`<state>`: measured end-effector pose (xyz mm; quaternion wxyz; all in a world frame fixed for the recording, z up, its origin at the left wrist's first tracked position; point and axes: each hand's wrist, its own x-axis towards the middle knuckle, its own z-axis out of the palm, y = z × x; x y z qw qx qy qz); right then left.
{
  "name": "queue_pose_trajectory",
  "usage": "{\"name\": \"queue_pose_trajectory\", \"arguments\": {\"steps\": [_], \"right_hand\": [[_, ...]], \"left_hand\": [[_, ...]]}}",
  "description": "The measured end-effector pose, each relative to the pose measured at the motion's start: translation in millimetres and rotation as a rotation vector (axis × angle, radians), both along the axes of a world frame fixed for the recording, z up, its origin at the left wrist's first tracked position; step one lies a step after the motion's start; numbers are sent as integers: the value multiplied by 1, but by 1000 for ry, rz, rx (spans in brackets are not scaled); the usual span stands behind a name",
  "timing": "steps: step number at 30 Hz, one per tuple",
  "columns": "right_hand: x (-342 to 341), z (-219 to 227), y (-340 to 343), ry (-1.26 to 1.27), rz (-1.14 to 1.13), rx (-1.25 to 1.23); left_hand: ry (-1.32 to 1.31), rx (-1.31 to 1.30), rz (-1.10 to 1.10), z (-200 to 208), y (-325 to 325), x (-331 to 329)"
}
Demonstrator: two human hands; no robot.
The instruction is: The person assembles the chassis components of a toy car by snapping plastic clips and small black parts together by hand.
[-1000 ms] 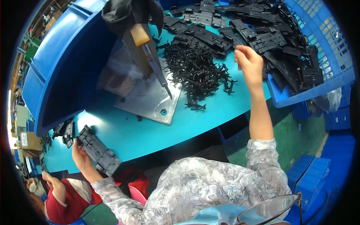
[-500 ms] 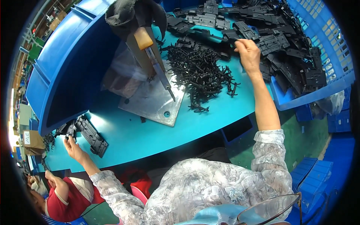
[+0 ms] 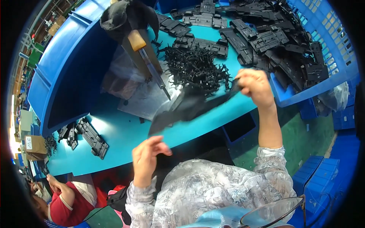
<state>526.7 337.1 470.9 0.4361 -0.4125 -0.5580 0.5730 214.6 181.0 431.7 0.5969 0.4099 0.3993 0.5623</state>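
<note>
Blurred by motion, a long black plastic chassis part (image 3: 194,108) hangs over the table's front edge, its right end pinched in my right hand (image 3: 255,86). My left hand (image 3: 147,159) is just below the part's left end, thumb and fingers apart, with nothing in it that I can see. Beyond the part lies a tangled pile of small black branched plastic pieces (image 3: 190,64). A tool with a yellow handle and metal shaft (image 3: 152,70) points down over a metal plate (image 3: 138,102), which the moving part hides in places.
Many more chassis parts (image 3: 270,40) are heaped at the right beside a blue crate (image 3: 327,89). Two or so chassis parts (image 3: 92,137) lie on the turquoise table (image 3: 121,152) at left, below a big blue bin (image 3: 64,76). A person in red (image 3: 74,203) sits at far left.
My right hand has come nearer from the heap, bringing a chassis part with it. My left hand has left the parts at the left and moved right, toward the part's other end.
</note>
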Motion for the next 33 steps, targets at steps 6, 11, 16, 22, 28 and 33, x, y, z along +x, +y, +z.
{"name": "queue_pose_trajectory", "arguments": {"steps": [6, 11, 16, 22, 28, 33], "right_hand": [[-49, 2, -13, -388, 425, -1], [-69, -9, -12, -455, 433, 38], [-48, -22, -10, -164, -8, 97], [-1, -49, -5, -505, -399, 190], [-4, -51, -5, -711, -231, 259], [0, -50, 1, -783, -188, 217]], "left_hand": [[-352, -375, -359, 15, 29, 51], [-337, -493, -525, 13, 42, 70], [-371, -489, -346, -1, 38, 57], [-328, -263, -64, -4, 32, 48], [-374, -290, -12, -3, 33, 54], [-381, -286, -18, -8, 33, 52]]}}
